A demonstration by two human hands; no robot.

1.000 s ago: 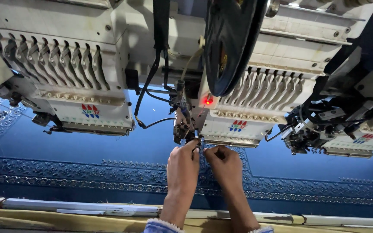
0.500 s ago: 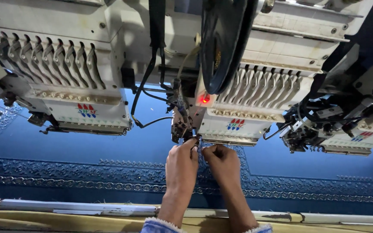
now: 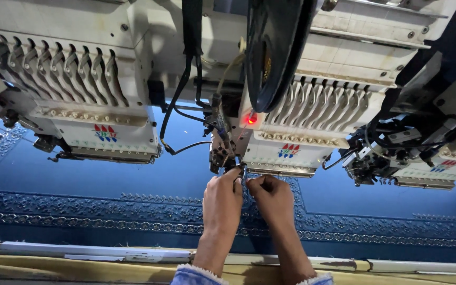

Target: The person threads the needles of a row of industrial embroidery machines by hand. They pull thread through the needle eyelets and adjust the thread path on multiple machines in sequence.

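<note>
Both hands meet fingertip to fingertip just under the needle assembly at the left end of the middle embroidery head. The left hand and right hand are each pinched shut on something too fine to make out, likely thread. The needles lie straight above and slightly left, equally near both. Blue embroidered fabric spreads beneath, its ornate border running along the frame's near edge.

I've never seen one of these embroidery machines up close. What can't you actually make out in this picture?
- What the left hand and right hand pinch: too small, covered by fingertips.
- The needles under the middle head: hidden by the hands and the dark reel.
- The blue fabric pattern's near part: covered by the frame rail.
</note>
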